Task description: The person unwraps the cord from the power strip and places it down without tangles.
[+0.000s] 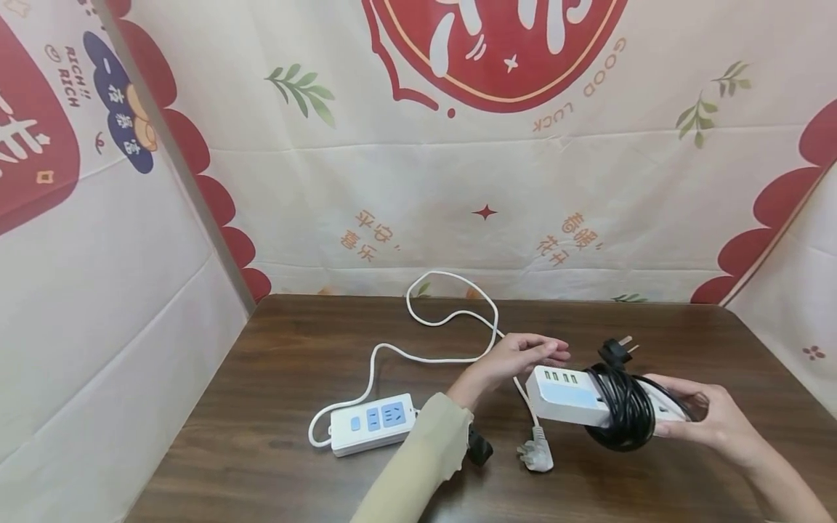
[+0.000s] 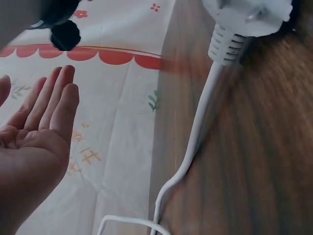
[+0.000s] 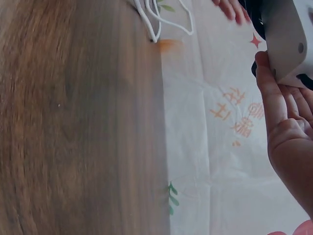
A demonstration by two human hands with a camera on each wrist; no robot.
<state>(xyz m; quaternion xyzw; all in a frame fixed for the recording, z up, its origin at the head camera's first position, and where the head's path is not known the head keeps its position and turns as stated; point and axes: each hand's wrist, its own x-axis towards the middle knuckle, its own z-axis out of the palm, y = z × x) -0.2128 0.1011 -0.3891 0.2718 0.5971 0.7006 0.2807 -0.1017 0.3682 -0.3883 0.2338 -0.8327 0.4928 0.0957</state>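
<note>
My right hand [image 1: 709, 418] grips one end of a white power strip [image 1: 565, 396], holding it above the table. Black cord [image 1: 621, 407] is wound in several turns around the strip, and its black plug [image 1: 616, 353] sticks up behind. In the right wrist view, the fingers of that hand [image 3: 288, 112] lie against the strip's end [image 3: 288, 44]. My left hand [image 1: 516, 356] is held near the strip's other end, apart from it. The left wrist view shows this hand [image 2: 39, 127] with its fingers extended and nothing in the palm.
A second white power strip [image 1: 373, 425] with blue sockets lies on the brown table [image 1: 261, 465]. Its white cord [image 1: 418, 357] loops toward the back, ending in a white plug [image 1: 536, 452]. A black object [image 1: 479, 447] sits partly behind the left sleeve. Printed cloth [image 1: 418, 181] hangs behind.
</note>
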